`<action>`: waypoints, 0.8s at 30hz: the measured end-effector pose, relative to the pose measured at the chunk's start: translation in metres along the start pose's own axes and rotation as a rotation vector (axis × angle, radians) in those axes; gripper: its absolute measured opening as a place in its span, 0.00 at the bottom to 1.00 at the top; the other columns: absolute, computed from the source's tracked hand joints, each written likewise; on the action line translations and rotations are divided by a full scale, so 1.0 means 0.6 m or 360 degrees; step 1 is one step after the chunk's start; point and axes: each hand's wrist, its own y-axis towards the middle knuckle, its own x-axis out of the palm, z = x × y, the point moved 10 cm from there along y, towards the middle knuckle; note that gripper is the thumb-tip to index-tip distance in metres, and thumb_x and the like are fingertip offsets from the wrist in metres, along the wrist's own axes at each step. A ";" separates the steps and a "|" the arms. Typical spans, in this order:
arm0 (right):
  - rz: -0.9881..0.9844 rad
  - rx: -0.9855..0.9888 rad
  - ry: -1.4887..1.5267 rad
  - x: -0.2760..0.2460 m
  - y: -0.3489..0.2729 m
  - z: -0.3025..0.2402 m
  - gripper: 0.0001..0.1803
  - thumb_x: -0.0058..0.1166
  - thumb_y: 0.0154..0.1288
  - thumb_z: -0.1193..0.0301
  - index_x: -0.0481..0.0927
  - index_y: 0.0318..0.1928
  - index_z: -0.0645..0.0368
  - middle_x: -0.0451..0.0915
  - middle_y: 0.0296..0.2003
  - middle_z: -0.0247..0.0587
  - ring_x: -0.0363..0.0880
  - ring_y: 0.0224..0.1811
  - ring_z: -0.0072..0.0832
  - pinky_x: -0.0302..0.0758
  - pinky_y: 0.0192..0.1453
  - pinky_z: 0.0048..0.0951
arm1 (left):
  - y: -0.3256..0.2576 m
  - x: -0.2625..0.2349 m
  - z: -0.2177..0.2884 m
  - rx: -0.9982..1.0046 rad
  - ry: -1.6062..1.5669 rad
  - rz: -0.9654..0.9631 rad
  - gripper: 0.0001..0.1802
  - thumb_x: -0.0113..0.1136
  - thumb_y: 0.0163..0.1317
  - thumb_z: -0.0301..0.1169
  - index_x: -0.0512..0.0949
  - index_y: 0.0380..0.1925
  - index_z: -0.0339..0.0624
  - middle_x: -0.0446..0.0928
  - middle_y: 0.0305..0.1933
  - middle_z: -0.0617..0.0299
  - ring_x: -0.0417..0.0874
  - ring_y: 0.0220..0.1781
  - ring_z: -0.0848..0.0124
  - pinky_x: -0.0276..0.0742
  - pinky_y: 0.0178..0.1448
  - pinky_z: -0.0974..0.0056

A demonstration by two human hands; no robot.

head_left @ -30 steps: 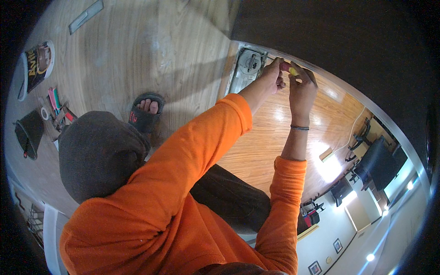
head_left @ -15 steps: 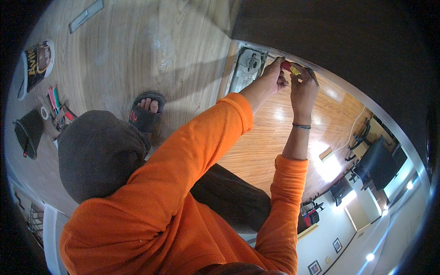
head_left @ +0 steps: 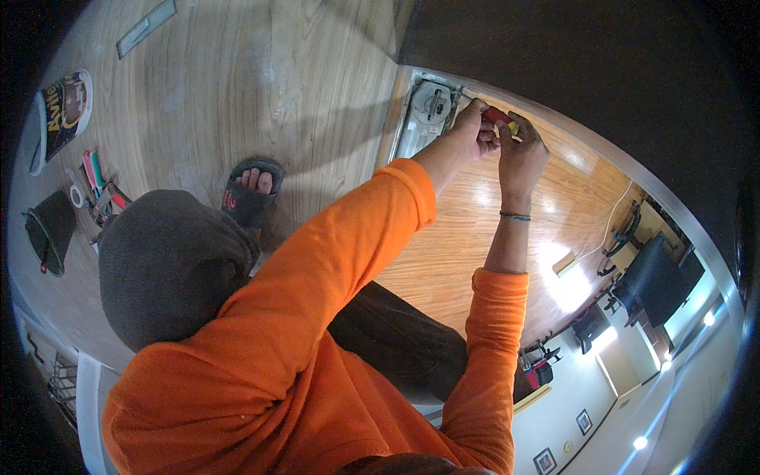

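Note:
A screwdriver with a red and yellow handle [head_left: 497,116] lies between my hands, just beside the metal lower edge of a dark door panel [head_left: 586,63]. My left hand [head_left: 473,131] is closed around its front part; the fingers hide the tip. At the yellow end, my right hand [head_left: 522,154] pinches the handle. Left of my hands, a metal floor-hinge box [head_left: 431,107] with a round plate and a raised spindle sits sunk in the floor.
My sandalled foot [head_left: 255,186] stands on the grey wood floor. Hand tools [head_left: 103,194], a tape roll [head_left: 77,195], a dark bag [head_left: 49,229] and a bucket [head_left: 67,111] are at the left. A metal plate [head_left: 146,28] lies far left. A white cable [head_left: 613,226] crosses the orange-toned floor at right.
My right hand has shifted slightly left and down, and its grip on the handle has changed. More of the red part shows now. My left hand has hardly moved.

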 end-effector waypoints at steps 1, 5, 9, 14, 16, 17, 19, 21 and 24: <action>0.0014 -0.0007 -0.0022 -0.001 -0.001 0.001 0.12 0.65 0.58 0.71 0.84 0.42 0.61 0.85 0.36 0.51 0.86 0.36 0.42 0.81 0.40 0.35 | 0.000 0.000 0.001 0.0010 0.0023 -0.0008 0.13 0.52 0.65 0.44 0.76 0.29 0.49 0.76 0.27 0.63 0.74 0.28 0.67 0.78 0.36 0.56; 0.0049 0.0000 -0.0067 -0.004 0.000 0.005 0.10 0.64 0.59 0.70 0.85 0.40 0.60 0.86 0.35 0.50 0.86 0.34 0.40 0.81 0.38 0.35 | 0.004 0.003 0.001 0.0020 0.0120 -0.0059 0.14 0.53 0.65 0.44 0.76 0.31 0.47 0.74 0.26 0.63 0.74 0.28 0.67 0.78 0.34 0.57; 0.0038 0.0027 -0.0104 -0.003 0.003 0.005 0.09 0.64 0.61 0.69 0.85 0.39 0.60 0.86 0.33 0.48 0.86 0.33 0.38 0.80 0.36 0.34 | 0.010 -0.005 0.000 0.0021 0.0109 -0.0004 0.14 0.54 0.65 0.44 0.76 0.31 0.46 0.72 0.26 0.63 0.73 0.27 0.68 0.78 0.29 0.60; 0.0054 0.0050 -0.0106 -0.006 0.000 0.015 0.11 0.64 0.61 0.66 0.85 0.40 0.60 0.85 0.33 0.49 0.86 0.32 0.37 0.80 0.36 0.33 | 0.006 -0.004 -0.003 0.0005 0.0206 -0.0049 0.14 0.56 0.64 0.45 0.76 0.31 0.46 0.70 0.26 0.63 0.73 0.27 0.68 0.77 0.29 0.61; 0.0047 0.0048 -0.0085 -0.008 -0.002 0.026 0.11 0.63 0.62 0.66 0.84 0.38 0.61 0.85 0.31 0.47 0.86 0.30 0.36 0.79 0.34 0.31 | 0.002 -0.011 -0.001 -0.0006 0.0290 -0.0015 0.15 0.58 0.63 0.46 0.76 0.33 0.46 0.71 0.26 0.62 0.73 0.27 0.68 0.76 0.28 0.62; 0.0013 0.0045 -0.0083 -0.013 -0.004 0.037 0.11 0.63 0.62 0.65 0.84 0.37 0.61 0.85 0.31 0.46 0.86 0.30 0.34 0.79 0.34 0.30 | -0.004 -0.016 0.000 -0.0002 0.0323 0.0023 0.16 0.59 0.63 0.47 0.75 0.34 0.46 0.71 0.27 0.62 0.73 0.28 0.68 0.76 0.28 0.62; -0.0265 0.0214 0.0120 0.006 -0.009 0.074 0.12 0.62 0.63 0.63 0.84 0.36 0.61 0.85 0.29 0.43 0.85 0.29 0.29 0.78 0.32 0.28 | -0.007 -0.031 0.003 0.0029 0.0353 0.0035 0.17 0.61 0.62 0.49 0.75 0.35 0.47 0.73 0.27 0.62 0.73 0.28 0.68 0.74 0.28 0.63; -0.0763 0.0546 0.0517 0.055 -0.031 0.105 0.13 0.62 0.64 0.62 0.84 0.35 0.60 0.85 0.28 0.39 0.84 0.28 0.24 0.77 0.31 0.26 | 0.002 -0.057 0.003 0.0089 0.0341 -0.0017 0.20 0.63 0.60 0.52 0.75 0.36 0.47 0.74 0.28 0.61 0.73 0.28 0.68 0.73 0.28 0.63; -0.0729 0.0708 0.0500 0.091 -0.036 0.138 0.13 0.61 0.65 0.60 0.85 0.34 0.57 0.84 0.26 0.37 0.83 0.28 0.23 0.77 0.32 0.26 | -0.047 -0.098 -0.002 0.0194 0.0472 0.0146 0.20 0.62 0.59 0.53 0.75 0.35 0.50 0.75 0.27 0.65 0.75 0.29 0.70 0.72 0.30 0.63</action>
